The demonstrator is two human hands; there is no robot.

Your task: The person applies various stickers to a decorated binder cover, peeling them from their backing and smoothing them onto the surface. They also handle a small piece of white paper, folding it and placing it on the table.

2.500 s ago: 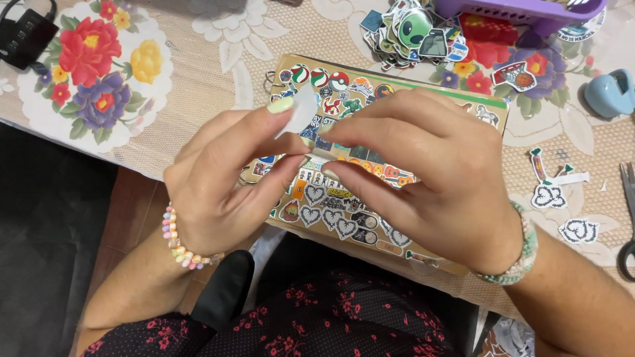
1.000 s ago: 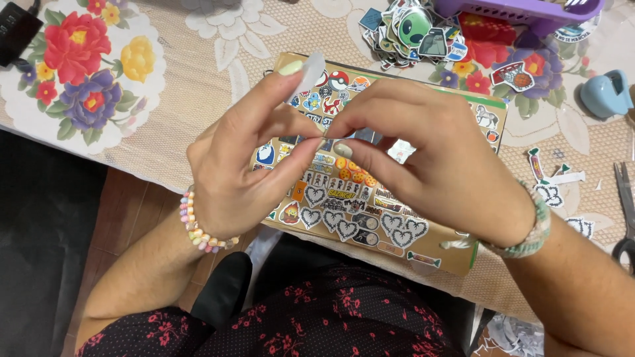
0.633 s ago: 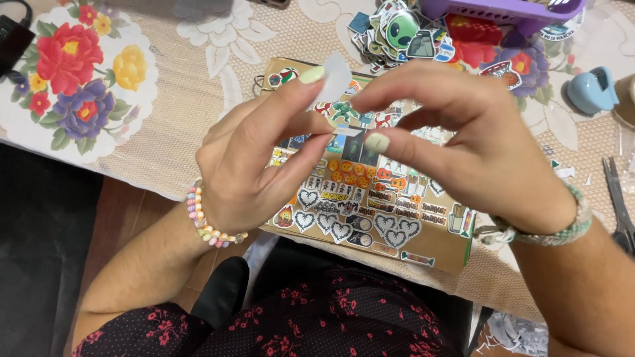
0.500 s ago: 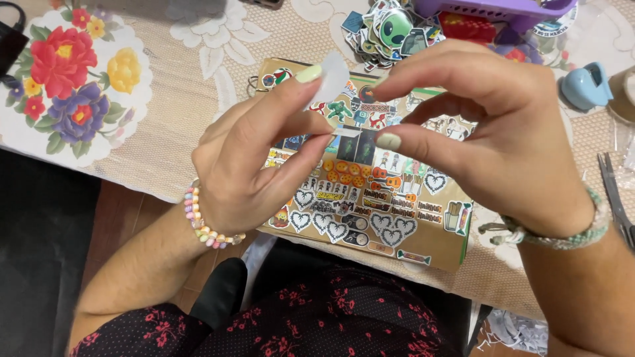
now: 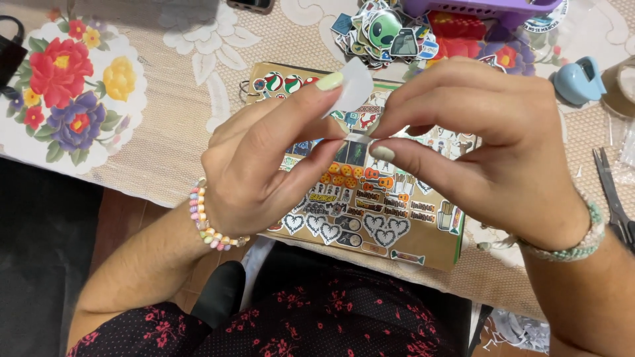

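Tablecloth (image 5: 198,142) with big flowers fills the top of the frame, and a brown board covered in stickers (image 5: 370,205) lies in the middle of it, close to the person so it is easy to reach. A heap of loose stickers (image 5: 383,30) sits at the top middle, beside a purple tray (image 5: 483,8). A small blue tape holder (image 5: 579,80) and scissors (image 5: 612,198) wait at the right edge. Both hands meet over the board. The left hand (image 5: 264,165) is curled, with finger and thumb pinched on a little white sticker backing (image 5: 354,86). The right hand (image 5: 489,152) pinches its lower edge, as if to pull it apart. Each wrist wears a bead bracelet (image 5: 208,228).
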